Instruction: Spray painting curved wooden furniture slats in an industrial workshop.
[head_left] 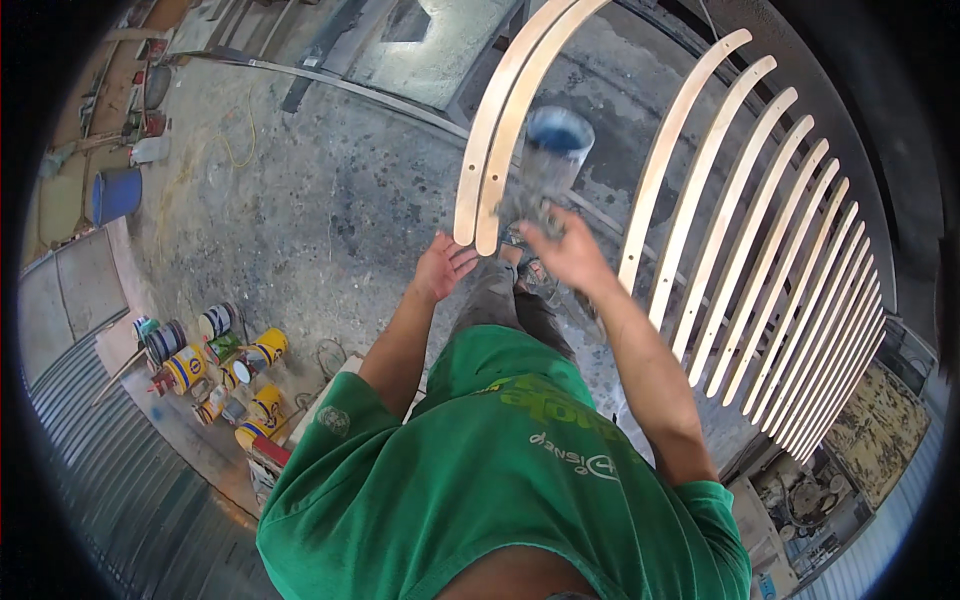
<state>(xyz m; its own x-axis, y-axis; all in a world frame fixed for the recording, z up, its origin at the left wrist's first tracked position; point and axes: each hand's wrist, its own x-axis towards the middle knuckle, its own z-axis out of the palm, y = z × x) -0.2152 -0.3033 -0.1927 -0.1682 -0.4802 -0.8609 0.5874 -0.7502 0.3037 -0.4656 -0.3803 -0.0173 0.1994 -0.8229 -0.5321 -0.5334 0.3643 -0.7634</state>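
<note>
Two curved pale wooden slats [495, 175], each with a small hole near its lower end, stand side by side in front of me. My left hand [445, 268] is open just below and left of their ends, palm up with its fingers apart; whether a fingertip touches the wood I cannot tell. To the right of the slats, my right hand [570, 248] is closed around what looks like a spray gun [530, 210], blurred by motion. Above it shows its cup [558, 140], whitish with blue inside. The gun's front lies close to the right slat's end.
A long row of similar curved slats [740, 230] runs along my right side. Several paint cans [187, 368], some yellow, stand on the stained concrete floor [330, 200] at lower left. A blue bucket [117, 195] is farther left. Corrugated sheeting [110, 450] borders the left.
</note>
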